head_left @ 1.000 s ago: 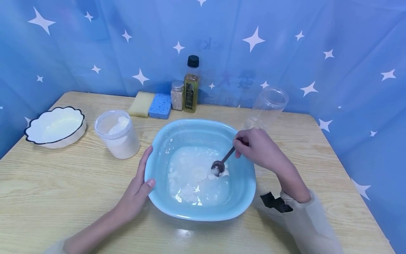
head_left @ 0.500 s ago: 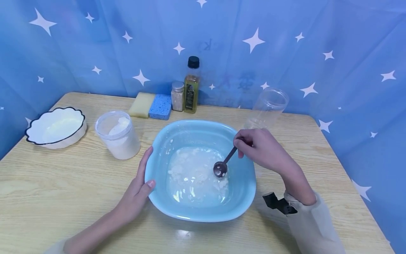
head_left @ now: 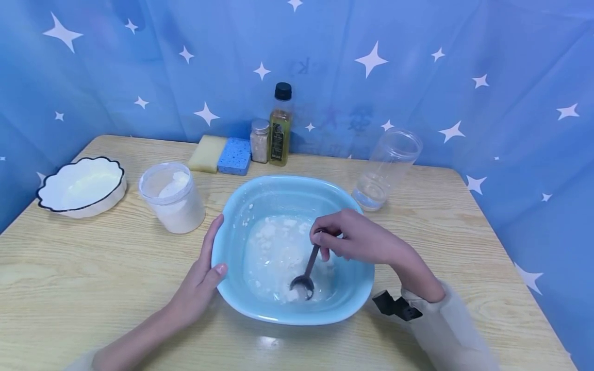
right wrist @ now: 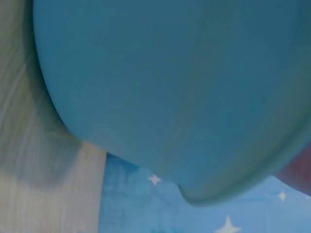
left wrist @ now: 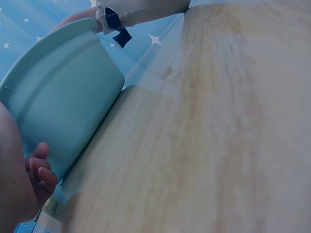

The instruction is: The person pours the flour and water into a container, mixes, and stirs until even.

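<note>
Blue star-printed cloth [head_left: 417, 62] hangs behind a pale wood-grain tabletop [head_left: 69, 288]. Centre of it: a light blue rounded plastic basin [head_left: 345, 304] with wet white lumpy flour mix [head_left: 274, 247] in the bottom.

Right hand [head_left: 355, 239] hovers over the basin's inside, fingers curled round the top of a dark metal spoon [head_left: 307, 270]; the spoon slants down from the fingers toward the person, bowl end in the white mix near the basin's near wall. Right wrist view shows only the basin's blue outer wall, blurred.

Left hand [head_left: 201, 278] lies against the basin's left outer rim, fingers fairly straight along the wall, thumb on the rim edge. Left wrist view: fingertips [left wrist: 41, 167] touching the basin's underside wall.

Beyond the left hand: clear round tub of white flour [head_left: 172, 197], and further left a white scalloped dish with dark rim [head_left: 81, 185]. Beyond the right hand: clear plastic jar [head_left: 387, 167] with a little water. At the far edge: yellow sponge [head_left: 207, 152], blue sponge [head_left: 234, 155], small spice jar [head_left: 259, 140], oil bottle with black cap [head_left: 280, 124].
</note>
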The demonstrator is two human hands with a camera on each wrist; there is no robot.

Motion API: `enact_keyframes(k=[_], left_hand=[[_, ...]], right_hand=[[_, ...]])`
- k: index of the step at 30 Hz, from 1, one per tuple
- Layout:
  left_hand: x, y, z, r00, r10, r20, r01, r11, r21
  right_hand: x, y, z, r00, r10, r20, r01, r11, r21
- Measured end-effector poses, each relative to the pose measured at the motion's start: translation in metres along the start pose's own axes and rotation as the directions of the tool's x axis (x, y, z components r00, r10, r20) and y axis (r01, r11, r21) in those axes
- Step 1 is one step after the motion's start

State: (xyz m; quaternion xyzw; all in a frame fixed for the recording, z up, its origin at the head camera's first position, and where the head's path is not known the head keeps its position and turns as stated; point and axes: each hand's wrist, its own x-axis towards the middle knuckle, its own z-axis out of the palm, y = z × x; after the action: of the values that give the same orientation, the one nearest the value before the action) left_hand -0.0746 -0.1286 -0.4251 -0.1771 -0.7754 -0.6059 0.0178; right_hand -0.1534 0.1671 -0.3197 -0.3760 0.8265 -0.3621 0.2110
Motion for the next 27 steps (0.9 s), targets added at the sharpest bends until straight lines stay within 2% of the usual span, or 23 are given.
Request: enact_keyframes(k=[3, 7, 13, 18, 23, 27], left_hand=[[0.0, 0.0, 0.0, 1.0, 0.005, 0.002, -0.005, 1.0, -0.003], [0.0, 0.0, 0.0, 1.0, 0.012, -0.003, -0.012, 1.0, 0.002], [0.0, 0.0, 0.0, 1.0, 0.016, -0.006, -0.016, 1.0, -0.012], [0.001, 0.0, 0.0, 1.0, 0.025, -0.001, -0.025, 0.999, -0.033], [0.0, 0.0, 0.0, 1.0, 0.015, 0.01, -0.015, 0.999, -0.038], [0.0, 0.0, 0.0, 1.0, 0.015, 0.015, -0.014, 1.0, -0.028]], right_hand=[[0.004, 0.0, 0.006, 1.0, -0.022, -0.014, 0.022, 0.999, 0.05], [0.009, 0.0, 0.011, 0.995, -0.025, -0.095, 0.026, 1.0, 0.013], [0.006, 0.001, 0.001, 0.966, 0.066, -0.251, -0.091, 0.992, -0.093], [-0.002, 0.004, -0.014, 0.946, 0.1, -0.31, -0.166, 0.967, -0.194], [-0.013, 0.006, -0.025, 0.949, 0.138, -0.284, -0.209, 0.95, -0.234], [-0.016, 0.005, -0.024, 0.98, 0.135, -0.144, -0.16, 0.971, -0.179]])
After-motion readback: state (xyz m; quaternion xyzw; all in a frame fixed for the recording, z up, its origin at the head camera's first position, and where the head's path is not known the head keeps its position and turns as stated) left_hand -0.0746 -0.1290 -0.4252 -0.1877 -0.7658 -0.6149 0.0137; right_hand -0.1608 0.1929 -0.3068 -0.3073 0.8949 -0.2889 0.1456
